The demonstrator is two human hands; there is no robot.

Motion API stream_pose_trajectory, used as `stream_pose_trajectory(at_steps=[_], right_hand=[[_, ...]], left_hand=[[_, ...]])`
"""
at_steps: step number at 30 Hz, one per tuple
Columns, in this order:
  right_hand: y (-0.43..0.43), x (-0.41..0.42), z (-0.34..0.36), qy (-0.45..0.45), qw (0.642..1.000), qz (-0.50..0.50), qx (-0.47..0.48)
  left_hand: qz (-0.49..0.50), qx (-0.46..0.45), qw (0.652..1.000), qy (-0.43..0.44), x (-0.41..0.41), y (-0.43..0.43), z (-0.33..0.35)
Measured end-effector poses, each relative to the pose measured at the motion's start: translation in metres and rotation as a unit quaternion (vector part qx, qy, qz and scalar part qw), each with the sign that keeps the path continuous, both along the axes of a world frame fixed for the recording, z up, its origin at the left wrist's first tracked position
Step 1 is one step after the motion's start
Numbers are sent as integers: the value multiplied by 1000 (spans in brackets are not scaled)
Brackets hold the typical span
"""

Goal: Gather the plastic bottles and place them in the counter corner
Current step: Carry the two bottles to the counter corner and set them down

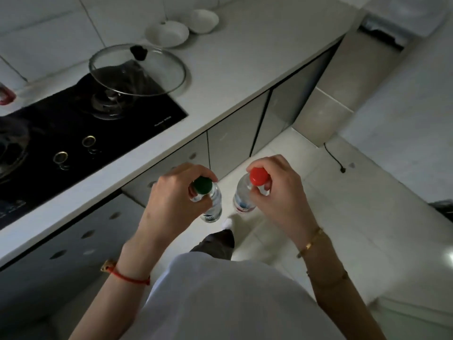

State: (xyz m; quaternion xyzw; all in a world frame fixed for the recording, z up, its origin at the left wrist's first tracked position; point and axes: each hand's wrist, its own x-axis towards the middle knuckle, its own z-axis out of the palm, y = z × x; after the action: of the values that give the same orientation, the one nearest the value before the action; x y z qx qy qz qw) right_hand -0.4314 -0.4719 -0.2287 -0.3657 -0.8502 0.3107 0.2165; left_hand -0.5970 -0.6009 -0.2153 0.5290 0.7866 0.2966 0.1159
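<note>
My left hand (171, 200) grips a clear plastic bottle with a green cap (212, 204) by its neck. My right hand (282, 190) holds a second clear bottle with a red cap (241, 197) the same way. Both bottles hang upright over the floor, in front of the white counter (220, 77) and below its edge. The two bottles are about a hand's width apart. The counter's far corner lies at the top of the view, by the tiled wall.
A black gas hob (85, 123) sits in the counter at left, with a glass lid (137, 69) tilted on its burner. Two white bowls (169, 33) stand near the wall. Grey cabinet doors (232, 148) run under the counter. A black cable (334, 155) lies on the floor.
</note>
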Motion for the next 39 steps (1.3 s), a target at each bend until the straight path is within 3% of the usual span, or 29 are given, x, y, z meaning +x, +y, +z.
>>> stream_pose_trajectory(at_steps=[21, 39], right_hand=[[193, -41, 14, -9, 978, -208, 20], [391, 3, 0, -24, 979, -204, 8]], left_hand=[[-177, 7, 984, -33, -75, 263, 20], [-195, 10, 980, -28, -29, 461, 13]])
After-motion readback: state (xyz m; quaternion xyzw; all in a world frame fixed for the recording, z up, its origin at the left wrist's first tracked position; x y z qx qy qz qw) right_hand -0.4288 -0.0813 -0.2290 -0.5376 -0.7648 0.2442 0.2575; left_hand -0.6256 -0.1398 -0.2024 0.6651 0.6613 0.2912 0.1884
